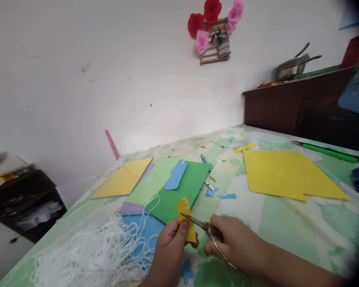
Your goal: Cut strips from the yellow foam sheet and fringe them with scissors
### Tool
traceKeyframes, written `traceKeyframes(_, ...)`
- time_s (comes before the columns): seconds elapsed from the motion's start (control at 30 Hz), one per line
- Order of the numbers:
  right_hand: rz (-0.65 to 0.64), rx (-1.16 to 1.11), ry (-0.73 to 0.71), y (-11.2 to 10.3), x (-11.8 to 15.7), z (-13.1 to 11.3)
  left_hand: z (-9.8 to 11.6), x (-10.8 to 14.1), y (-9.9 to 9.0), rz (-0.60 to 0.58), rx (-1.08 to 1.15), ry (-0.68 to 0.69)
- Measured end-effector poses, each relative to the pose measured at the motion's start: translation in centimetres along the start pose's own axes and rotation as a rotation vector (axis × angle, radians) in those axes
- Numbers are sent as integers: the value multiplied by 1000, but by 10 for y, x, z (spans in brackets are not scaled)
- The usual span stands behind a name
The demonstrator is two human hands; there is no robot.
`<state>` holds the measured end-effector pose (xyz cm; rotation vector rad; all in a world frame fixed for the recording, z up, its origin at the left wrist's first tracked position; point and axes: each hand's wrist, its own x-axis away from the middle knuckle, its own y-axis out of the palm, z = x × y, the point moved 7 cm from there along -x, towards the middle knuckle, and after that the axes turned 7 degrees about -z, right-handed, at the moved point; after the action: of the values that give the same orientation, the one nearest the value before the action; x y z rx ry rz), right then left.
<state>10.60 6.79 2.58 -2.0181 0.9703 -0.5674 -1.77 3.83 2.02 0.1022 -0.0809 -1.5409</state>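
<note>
- head view: a small yellow strip is held nearly upright in the left hand, above the patterned surface, apparently so that its edge can be reached by the blades.
- the left fingers are pinched on the strip: the thumb is laid over the front, the others are tucked behind, and only a strip's thickness is left between them. the lower part is gripped, presumably for steadiness, while the top is left free; fine nicks can be seen along it.
- scissors are held in the right hand, with the blades pointed across the strip and their tips over its middle.
- the right fingers are curled around the handles, the thumb being set apart from the rest; the handles are spread, so the blades are judged to be parted, though the gap cannot be clearly told.
- a green sheet is laid just beyond the left hand, with a blue piece on top, perhaps for easy reach.
- white string is heaped beside the left forearm, and a large yellow sheet is laid flat beyond the right hand, where the cutting is not hindered.
</note>
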Motion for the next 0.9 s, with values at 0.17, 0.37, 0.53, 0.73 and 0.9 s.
traceKeyframes(0.17,-11,14,39,0,2,4,1,2,-3,41,23,-30)
traceKeyframes(0.37,-44,-20,-8,4,1,0,4,4,-6,57,47,-5)
traceKeyframes(0.53,-57,-1,-30,9,1,-1,3,5,-5,84,56,31)
traceKeyframes(0.73,-42,-6,-37,11,3,-2,6,9,0,68,-63,73)
traceKeyframes(0.9,-32,-2,-63,10,5,-3,4,10,5,45,-93,63)
